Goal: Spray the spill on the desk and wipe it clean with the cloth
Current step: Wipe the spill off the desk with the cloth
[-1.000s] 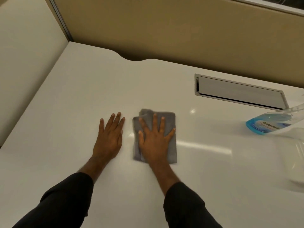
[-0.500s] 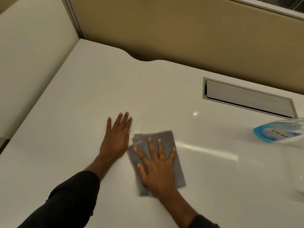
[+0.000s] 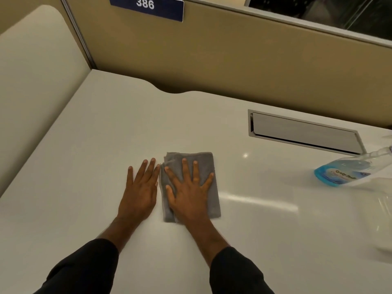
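A folded grey cloth [image 3: 212, 166] lies on the white desk [image 3: 101, 136], near its middle. My right hand [image 3: 188, 194] presses flat on top of the cloth, fingers spread, covering most of it. My left hand [image 3: 140, 189] rests flat on the bare desk just left of the cloth, its fingertips almost touching the cloth's edge, holding nothing. A clear spray bottle of blue liquid [image 3: 343, 172] lies tilted at the right edge of the view, well away from both hands. I see no wet patch or stain on the desk surface.
A metal cable flap [image 3: 303, 132] is set into the desk at the back right. A tan partition [image 3: 233, 60] with a sign reading 386 [image 3: 146, 6] closes the back; a cream panel [image 3: 31, 81] closes the left. Something clear and blurred [image 3: 384, 219] sits at the right edge.
My right hand drew the cloth toward me, then pushed it back away to beside the left fingertips. The left hand stayed flat in place. The view tilted up.
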Available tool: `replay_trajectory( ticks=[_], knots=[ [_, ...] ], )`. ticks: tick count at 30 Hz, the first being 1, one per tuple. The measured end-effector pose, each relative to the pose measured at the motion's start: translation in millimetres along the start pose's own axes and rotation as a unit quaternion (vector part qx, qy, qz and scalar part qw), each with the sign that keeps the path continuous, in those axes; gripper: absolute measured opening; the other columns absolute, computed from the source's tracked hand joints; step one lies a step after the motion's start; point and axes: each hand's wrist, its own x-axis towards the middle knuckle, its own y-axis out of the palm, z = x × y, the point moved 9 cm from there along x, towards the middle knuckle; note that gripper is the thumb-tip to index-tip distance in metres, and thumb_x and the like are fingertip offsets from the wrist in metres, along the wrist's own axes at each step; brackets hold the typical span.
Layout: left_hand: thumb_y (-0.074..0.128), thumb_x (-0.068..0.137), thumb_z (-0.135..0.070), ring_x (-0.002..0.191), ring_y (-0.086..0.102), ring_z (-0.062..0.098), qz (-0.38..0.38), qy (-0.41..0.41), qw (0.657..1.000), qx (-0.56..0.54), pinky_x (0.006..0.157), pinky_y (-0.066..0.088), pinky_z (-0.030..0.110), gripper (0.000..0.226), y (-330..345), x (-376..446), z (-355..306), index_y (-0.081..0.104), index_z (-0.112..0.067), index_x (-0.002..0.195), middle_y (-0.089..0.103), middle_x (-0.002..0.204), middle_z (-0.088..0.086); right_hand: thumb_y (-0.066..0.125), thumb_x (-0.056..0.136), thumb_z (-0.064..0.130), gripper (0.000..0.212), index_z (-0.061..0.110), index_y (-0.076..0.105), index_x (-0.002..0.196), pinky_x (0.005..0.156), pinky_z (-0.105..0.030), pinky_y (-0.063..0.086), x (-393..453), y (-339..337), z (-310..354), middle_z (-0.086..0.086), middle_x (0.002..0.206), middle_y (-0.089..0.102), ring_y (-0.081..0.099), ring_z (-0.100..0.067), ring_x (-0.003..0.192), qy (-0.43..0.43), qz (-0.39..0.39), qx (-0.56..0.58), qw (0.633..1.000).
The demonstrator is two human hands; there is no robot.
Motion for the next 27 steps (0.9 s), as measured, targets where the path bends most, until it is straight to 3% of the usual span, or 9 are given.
replay_trajectory(
  ticks=[8,12,15,18,21,23,27],
  knots=[
    [0.019,0.102,-0.028,0.153,0.01,0.023,-0.015,0.009,1.0,-0.002,0.122,0.01,0.056,0.056,-3,-1,-1,0.023,-0.014,0.156,0.016,0.165,0.004,0.026,0.101,0.06,0.06,0.045,0.014,0.158,0.113,-0.079,0.005,69,-22,-62,-0.002,0.172,0.006,0.007,-0.033,0.157,0.063,0.015,-0.015,0.998],
    [0.019,0.101,-0.025,0.153,0.014,0.024,-0.016,0.01,1.0,0.002,0.121,0.012,0.057,0.056,-5,-1,-3,0.026,-0.012,0.155,0.018,0.164,0.005,0.027,0.101,0.062,0.062,0.045,0.012,0.158,0.111,-0.079,0.018,47,-42,-137,-0.006,0.171,0.012,0.015,-0.034,0.156,0.14,-0.003,-0.039,0.989],
    [0.018,0.1,-0.024,0.152,0.017,0.027,-0.014,0.011,1.0,-0.001,0.12,0.013,0.059,0.056,-8,-1,-6,0.029,-0.01,0.154,0.021,0.164,0.007,0.032,0.101,0.06,0.064,0.045,0.008,0.158,0.11,-0.079,0.02,16,-45,-172,-0.009,0.17,0.013,0.012,-0.036,0.156,0.179,-0.015,-0.038,0.983],
    [0.018,0.1,-0.024,0.152,0.017,0.028,-0.012,0.009,1.0,0.003,0.12,0.013,0.059,0.057,-9,-1,-7,0.029,-0.01,0.153,0.022,0.163,0.008,0.029,0.101,0.063,0.071,0.043,-0.004,0.16,0.112,-0.079,0.015,15,-40,-163,-0.008,0.172,0.005,0.006,-0.036,0.157,0.167,-0.01,-0.053,0.984],
    [0.019,0.1,-0.024,0.152,0.017,0.028,-0.012,0.009,1.0,-0.001,0.12,0.013,0.059,0.057,-9,-1,-6,0.03,-0.01,0.153,0.022,0.163,0.008,0.025,0.096,0.07,0.087,0.026,-0.013,0.161,0.116,-0.076,0.009,26,-36,-126,-0.007,0.171,0.008,0.009,-0.034,0.157,0.138,-0.018,-0.029,0.99],
    [0.02,0.099,-0.024,0.152,0.017,0.027,-0.012,0.008,1.0,0.0,0.12,0.012,0.059,0.056,-9,-1,-5,0.03,-0.01,0.153,0.022,0.163,0.008,0.018,0.093,0.074,0.092,0.019,-0.008,0.162,0.116,-0.075,0.006,23,-32,-100,-0.006,0.171,0.008,0.009,-0.033,0.157,0.108,-0.01,-0.017,0.994],
    [0.019,0.1,-0.026,0.152,0.017,0.027,-0.013,0.01,1.0,-0.003,0.121,0.012,0.058,0.057,-7,-1,-4,0.029,-0.01,0.154,0.021,0.164,0.008,0.016,0.093,0.075,0.088,0.024,-0.001,0.163,0.115,-0.075,0.004,-22,-14,-74,-0.004,0.172,-0.001,0.0,-0.031,0.158,0.047,0.02,-0.054,0.997]
  ],
)
